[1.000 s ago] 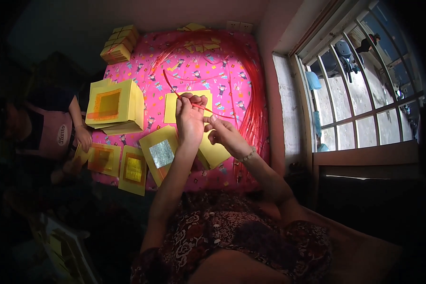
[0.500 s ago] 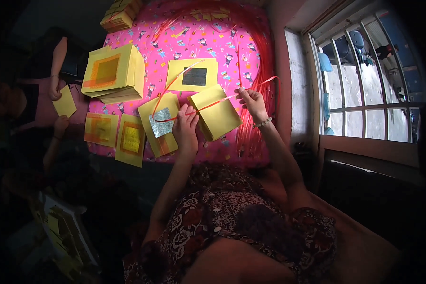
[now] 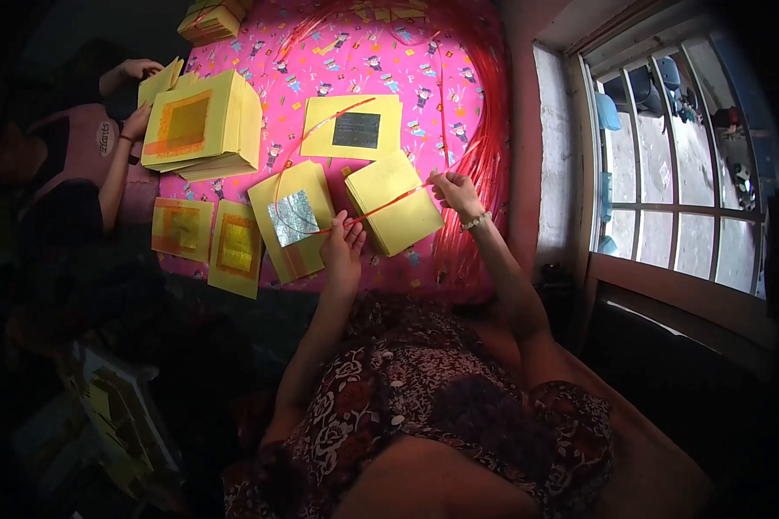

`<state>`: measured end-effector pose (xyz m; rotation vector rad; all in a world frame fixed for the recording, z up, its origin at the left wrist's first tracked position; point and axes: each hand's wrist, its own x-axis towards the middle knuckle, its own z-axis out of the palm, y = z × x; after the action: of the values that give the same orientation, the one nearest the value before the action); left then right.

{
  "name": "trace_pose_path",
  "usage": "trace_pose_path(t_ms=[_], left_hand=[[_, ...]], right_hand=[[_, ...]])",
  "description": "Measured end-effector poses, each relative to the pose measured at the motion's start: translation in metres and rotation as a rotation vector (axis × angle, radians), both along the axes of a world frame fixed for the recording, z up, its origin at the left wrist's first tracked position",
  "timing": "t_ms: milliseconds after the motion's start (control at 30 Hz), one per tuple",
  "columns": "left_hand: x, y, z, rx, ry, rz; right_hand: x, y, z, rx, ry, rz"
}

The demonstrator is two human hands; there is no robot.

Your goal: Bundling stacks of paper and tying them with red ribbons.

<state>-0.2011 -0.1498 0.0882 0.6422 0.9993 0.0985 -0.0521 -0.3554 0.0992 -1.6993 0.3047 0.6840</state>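
A thin red plastic strip (image 3: 389, 204) runs taut between my hands, across the top of a stack of yellow paper sheets (image 3: 402, 221). My left hand (image 3: 343, 253) closes on the strip at the stack's left edge. At the upper right edge, my right hand (image 3: 456, 192) pinches the strip's other part between thumb and fingers. Beyond my left hand the strip's loose end curves up over a yellow sheet with a silver foil square (image 3: 293, 218) and a yellow sheet with a dark square (image 3: 355, 130).
A tall yellow paper stack (image 3: 247, 125) stands at left, beside a co-worker's hands (image 3: 136, 121). Two yellow sheets with gold squares (image 3: 236, 249) lie nearer. Long red strips (image 3: 483, 112) hang along the right edge of the pink patterned tablecloth (image 3: 381, 65). A barred window (image 3: 666, 164) is at right.
My right hand has moved slightly down and left, and the strip end that stuck out past it no longer shows. The co-worker's hands have moved up to the tall stack.
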Motion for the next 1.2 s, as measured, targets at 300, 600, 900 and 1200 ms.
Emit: trace_pose_path(t_ms=[300,600,900,1200], left_hand=[[0.009,-0.011,-0.095,0.036,0.233,0.037],[0.029,-0.026,-0.085,0.011,0.197,0.048],[0.029,-0.031,-0.107,0.147,0.231,0.031],[0.022,-0.035,-0.135,0.278,0.289,-0.007]], right_hand=[[0.001,0.016,-0.064,0.038,0.278,-0.027],[-0.015,0.021,-0.115,-0.126,0.022,0.010],[-0.011,0.015,-0.149,-0.025,0.072,-0.030],[-0.014,0.009,-0.158,-0.040,0.031,-0.011]])
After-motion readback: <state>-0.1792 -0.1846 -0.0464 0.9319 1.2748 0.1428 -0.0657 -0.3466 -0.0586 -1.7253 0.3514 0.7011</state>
